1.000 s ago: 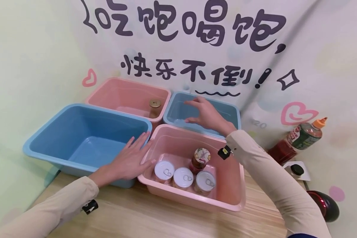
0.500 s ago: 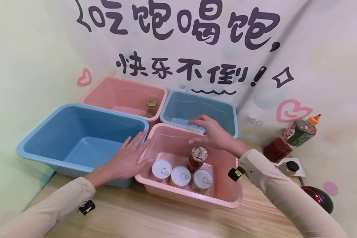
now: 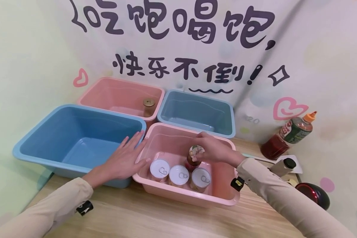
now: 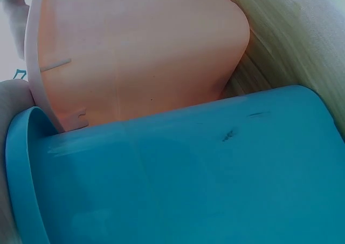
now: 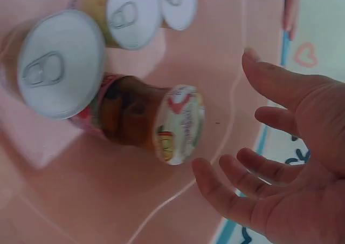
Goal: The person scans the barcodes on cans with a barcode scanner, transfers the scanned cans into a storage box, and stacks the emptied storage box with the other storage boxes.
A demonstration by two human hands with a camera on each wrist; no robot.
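Right hand (image 3: 212, 149): fingers spread and loosely bent, hovering just over the printed lid of a brown jar (image 3: 193, 158); the wrist view shows a gap between fingertips (image 5: 202, 168) and lid, nothing gripped. Jar lid bears a colourful fruit print; its lettering is too small to read. Jar stands in the near pink bin (image 3: 226, 195), just behind a row of three cans (image 3: 179, 176) with white pull-tab tops.

Left hand (image 3: 123, 162): flat, fingers straight, resting against the near blue bin (image 3: 44, 132) where it meets the pink bin's rim.

Far pink bin (image 3: 107, 96): holds one jar with a gold lid (image 3: 148, 106). Far blue bin (image 3: 223, 112): beside it, against the wall.

Wooden surface (image 3: 137, 218): carries all four bins. At right, a bottle with an orange cap (image 3: 288, 135) and a green-and-red label, unreadable, lies tilted; near it a black-capped container (image 3: 284, 166) and a dark red rounded object (image 3: 313, 195).

Wall lettering (image 3: 178, 43): large dark characters, "吃饱喝饱," above "快乐不倒!", with pink hearts.
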